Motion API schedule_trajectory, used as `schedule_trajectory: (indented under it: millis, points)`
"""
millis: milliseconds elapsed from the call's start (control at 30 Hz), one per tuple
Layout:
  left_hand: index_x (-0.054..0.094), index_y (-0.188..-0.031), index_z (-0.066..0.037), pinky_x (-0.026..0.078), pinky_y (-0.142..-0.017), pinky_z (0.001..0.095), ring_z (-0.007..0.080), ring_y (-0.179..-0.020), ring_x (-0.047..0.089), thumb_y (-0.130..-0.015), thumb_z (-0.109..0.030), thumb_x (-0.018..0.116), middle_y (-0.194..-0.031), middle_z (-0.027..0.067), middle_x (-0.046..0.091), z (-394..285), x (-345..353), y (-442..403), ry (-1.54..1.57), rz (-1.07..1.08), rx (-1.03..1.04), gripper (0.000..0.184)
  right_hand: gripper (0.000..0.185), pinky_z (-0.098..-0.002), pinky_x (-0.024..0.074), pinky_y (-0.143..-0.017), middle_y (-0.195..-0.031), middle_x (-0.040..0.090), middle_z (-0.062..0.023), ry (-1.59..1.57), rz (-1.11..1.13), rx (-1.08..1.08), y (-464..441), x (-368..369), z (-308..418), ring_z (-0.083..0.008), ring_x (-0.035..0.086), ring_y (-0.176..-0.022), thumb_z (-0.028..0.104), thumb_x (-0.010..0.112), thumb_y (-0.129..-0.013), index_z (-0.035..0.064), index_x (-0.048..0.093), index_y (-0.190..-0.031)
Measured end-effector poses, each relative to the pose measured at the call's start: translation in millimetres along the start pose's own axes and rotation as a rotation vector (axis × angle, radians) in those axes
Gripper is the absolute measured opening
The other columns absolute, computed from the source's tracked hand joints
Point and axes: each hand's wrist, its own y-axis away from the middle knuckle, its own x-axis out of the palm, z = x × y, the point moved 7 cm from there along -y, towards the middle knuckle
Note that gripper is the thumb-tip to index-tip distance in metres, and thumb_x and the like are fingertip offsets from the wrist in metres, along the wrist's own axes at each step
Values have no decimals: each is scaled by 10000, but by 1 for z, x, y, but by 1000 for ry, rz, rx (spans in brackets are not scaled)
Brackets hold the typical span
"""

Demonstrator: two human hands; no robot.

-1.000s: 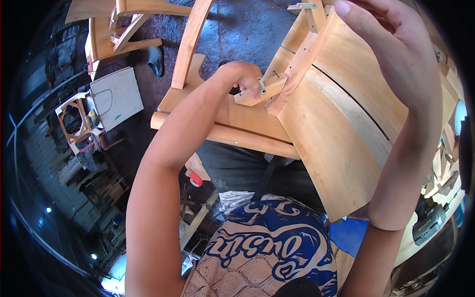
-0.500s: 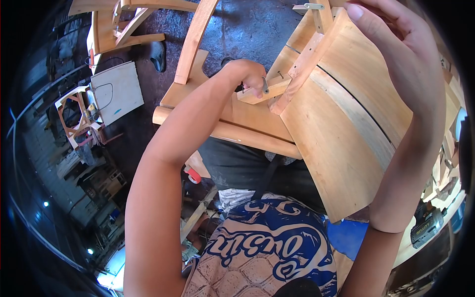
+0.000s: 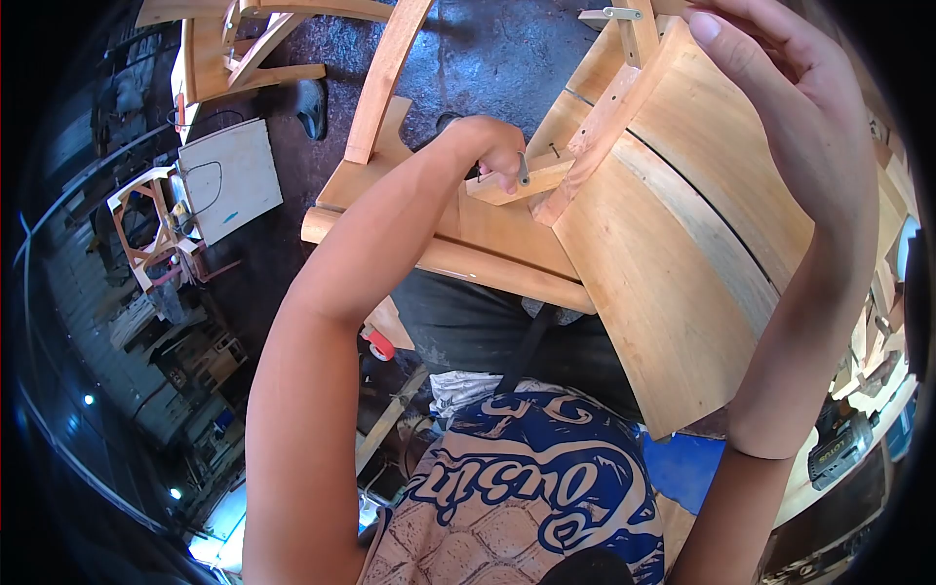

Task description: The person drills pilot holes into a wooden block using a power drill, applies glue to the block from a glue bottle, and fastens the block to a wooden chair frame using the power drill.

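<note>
- Left hand: fingers curled at the block, by a metal plate; I cannot tell whether they grip.
- Block: above the seat, one end at the rail.
- Right hand: half curled, thumb apart, near the panel; I cannot tell if it holds anything.

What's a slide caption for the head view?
Left hand at a metal plate on a wooden block; right hand by the edge of a wooden panel.
</note>
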Motion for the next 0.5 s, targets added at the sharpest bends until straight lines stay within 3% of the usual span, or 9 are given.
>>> schedule_trajectory:
  millis: [167, 333, 500]
  points:
    - [691, -1192, -110, 503, -633, 364, 234, -736, 638, -685, -326, 860, -846, 84, 684, 1, 1, -3, -9, 9, -8, 576, 296, -260, 505, -899, -1073, 725, -66, -6, 2, 0, 0, 0, 0, -124, 661, -1015, 183, 655, -978, 14, 694, -1219]
    - [607, -1379, -94, 547, -679, 374, 257, -796, 684, -662, -330, 881, -883, 122, 714, -2, -1, 0, -26, -19, -27, 803, 296, -260, 505, -896, -1073, 726, -66, -10, 5, -3, -2, 0, 2, -124, 661, -1013, 183, 654, -979, 14, 694, -1218]
    - [600, -1384, -88, 563, -704, 370, 254, -806, 690, -663, -319, 886, -887, 135, 717, -2, -3, 3, 10, -11, -37, 809, 295, -260, 506, -894, -1072, 726, -66, -14, 6, -13, -2, -2, 4, -124, 661, -1011, 184, 653, -979, 14, 694, -1217]
